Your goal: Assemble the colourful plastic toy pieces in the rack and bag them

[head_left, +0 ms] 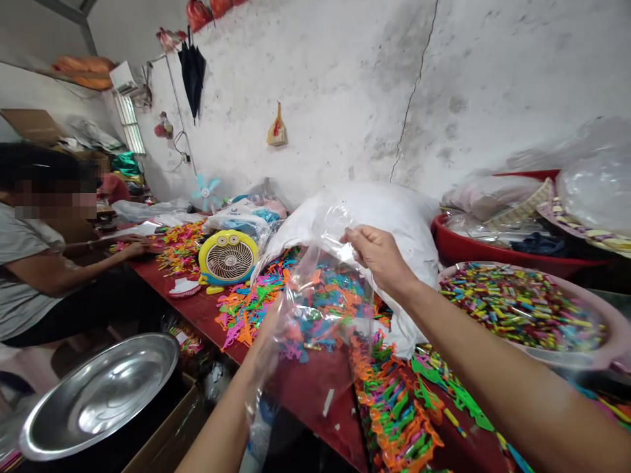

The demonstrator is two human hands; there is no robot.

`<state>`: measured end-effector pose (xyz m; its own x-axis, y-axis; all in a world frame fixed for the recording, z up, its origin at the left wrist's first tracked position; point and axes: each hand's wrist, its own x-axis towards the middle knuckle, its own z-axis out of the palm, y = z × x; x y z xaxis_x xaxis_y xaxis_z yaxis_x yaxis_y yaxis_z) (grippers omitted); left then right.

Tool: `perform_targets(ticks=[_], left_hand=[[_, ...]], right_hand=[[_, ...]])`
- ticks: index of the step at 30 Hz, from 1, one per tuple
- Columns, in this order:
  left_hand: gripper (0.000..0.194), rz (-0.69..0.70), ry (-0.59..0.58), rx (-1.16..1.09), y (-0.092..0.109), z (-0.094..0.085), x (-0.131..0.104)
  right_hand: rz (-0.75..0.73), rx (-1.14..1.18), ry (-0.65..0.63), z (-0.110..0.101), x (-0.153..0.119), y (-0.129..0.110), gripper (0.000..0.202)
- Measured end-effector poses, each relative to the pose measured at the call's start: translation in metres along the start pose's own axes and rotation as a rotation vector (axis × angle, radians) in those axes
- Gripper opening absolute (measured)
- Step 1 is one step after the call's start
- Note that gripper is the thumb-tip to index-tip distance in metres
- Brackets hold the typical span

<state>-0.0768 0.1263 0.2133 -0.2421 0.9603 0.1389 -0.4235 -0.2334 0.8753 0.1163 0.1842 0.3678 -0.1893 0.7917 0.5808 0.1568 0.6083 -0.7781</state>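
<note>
My right hand (375, 255) is closed in a pinch on the upper edge of a clear plastic bag (329, 299), holding it up in front of me. My left hand (274, 322) is at the bag's left side, with clear plastic draped over it and the wrist; its fingers are blurred and hidden. Behind the bag, small colourful plastic pieces (236, 315) spill from the mouth of a big white sack (394, 210). Below my right hand, a row of orange, green and pink pieces (394, 414) lies along the red tabletop (315, 387).
A yellow fan (229, 257) stands left of the pile. On the right, a pink basin (614, 328) holds many small coloured sticks, with a red basin (458, 246) behind it. A metal bowl (98, 394) sits lower left. A co-worker (29, 263) sits at the left.
</note>
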Motion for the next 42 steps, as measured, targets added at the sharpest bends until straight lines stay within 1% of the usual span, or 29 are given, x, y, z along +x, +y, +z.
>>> perform_targets(ticks=[2,3,4,5,6,7,8,10,12,14,16,17,18,20,21,22,24,25,27,29,31,32,34,36,37,38,40,41,42], left_hand=[[0.058,-0.298,-0.283,-0.151,-0.008,-0.003,-0.016],[0.067,-0.404,-0.41,-0.234,-0.008,-0.005,-0.023],[0.075,-0.444,-0.484,-0.316,-0.006,-0.006,-0.029],[0.081,-0.445,-0.518,-0.384,-0.002,-0.008,-0.033],[0.082,-0.408,-0.507,-0.43,0.003,-0.009,-0.036],[0.074,-0.357,-0.461,-0.443,0.009,-0.011,-0.037],[0.062,-0.316,-0.401,-0.419,0.016,-0.013,-0.036],[0.039,-0.277,-0.275,-0.304,0.025,-0.015,-0.032],[0.028,-0.232,-0.152,-0.175,0.029,-0.016,-0.024],[0.028,-0.155,-0.062,-0.079,0.028,-0.016,-0.015],[0.033,-0.046,0.03,-0.015,0.023,-0.013,-0.006],[0.037,0.01,0.083,0.009,0.021,-0.011,-0.002],[0.041,0.063,0.144,0.033,0.018,-0.009,0.002],[0.048,0.156,0.253,0.085,0.016,-0.001,0.007],[0.051,0.195,0.288,0.11,0.016,0.005,0.009],[0.052,0.226,0.303,0.132,0.016,0.011,0.01],[0.052,0.252,0.257,0.144,0.019,0.027,0.01],[0.051,0.245,0.206,0.134,0.022,0.035,0.01],[0.048,0.209,0.104,0.101,0.029,0.046,0.009],[0.046,0.216,0.062,0.098,0.036,0.05,0.006],[0.042,0.25,0.032,0.163,0.043,0.046,0.004],[0.04,0.247,0.01,0.203,0.046,0.042,0.002],[0.036,0.238,-0.019,0.271,0.049,0.036,-0.002],[0.032,0.284,0.009,0.321,0.049,0.034,-0.005],[0.03,0.321,0.03,0.335,0.048,0.037,-0.006],[0.029,0.353,0.039,0.334,0.047,0.041,-0.007],[0.028,0.375,-0.005,0.29,0.047,0.053,-0.006],[0.028,0.381,-0.037,0.256,0.048,0.059,-0.005],[0.027,0.399,-0.051,0.221,0.05,0.064,-0.003]], right_hand=[[-0.077,0.012,0.085,-0.002,0.01,-0.005,0.034],[-0.123,-0.016,0.116,-0.003,0.013,-0.005,0.034],[-0.169,-0.061,0.141,-0.004,0.015,-0.004,0.035],[-0.209,-0.114,0.163,-0.005,0.016,-0.001,0.036],[-0.243,-0.171,0.179,-0.007,0.017,0.002,0.038],[-0.268,-0.228,0.188,-0.009,0.017,0.006,0.04],[-0.284,-0.279,0.191,-0.012,0.016,0.01,0.041],[-0.294,-0.375,0.183,-0.02,0.016,0.022,0.044],[-0.277,-0.461,0.176,-0.029,0.018,0.037,0.046],[-0.196,-0.555,0.11,-0.038,0.021,0.053,0.045],[-0.065,-0.643,0.007,-0.042,0.023,0.066,0.035],[-0.017,-0.687,-0.011,-0.042,0.023,0.068,0.029],[-0.005,-0.728,0.011,-0.039,0.02,0.067,0.03],[-0.078,-0.769,0.11,-0.029,0.009,0.055,0.043],[-0.144,-0.765,0.128,-0.02,-0.001,0.046,0.043],[-0.173,-0.709,0.048,-0.01,-0.012,0.036,0.036],[-0.146,-0.576,-0.289,0.013,-0.034,0.017,0.026],[-0.138,-0.552,-0.394,0.024,-0.043,0.01,0.023],[-0.111,-0.527,-0.487,0.04,-0.054,0.001,0.02],[-0.131,-0.446,-0.594,0.041,-0.052,0.001,0.02],[-0.176,-0.408,-0.601,0.028,-0.043,0.005,0.024],[-0.19,-0.427,-0.568,0.019,-0.038,0.008,0.025],[-0.185,-0.498,-0.447,0.0,-0.032,0.014,0.026],[-0.14,-0.517,-0.384,-0.012,-0.034,0.016,0.026],[-0.117,-0.483,-0.409,-0.014,-0.038,0.015,0.025],[-0.104,-0.427,-0.47,-0.013,-0.042,0.013,0.022],[-0.112,-0.308,-0.596,-0.005,-0.052,0.006,0.017],[-0.13,-0.277,-0.623,0.0,-0.056,0.002,0.016],[-0.146,-0.272,-0.618,0.005,-0.059,-0.001,0.015]])
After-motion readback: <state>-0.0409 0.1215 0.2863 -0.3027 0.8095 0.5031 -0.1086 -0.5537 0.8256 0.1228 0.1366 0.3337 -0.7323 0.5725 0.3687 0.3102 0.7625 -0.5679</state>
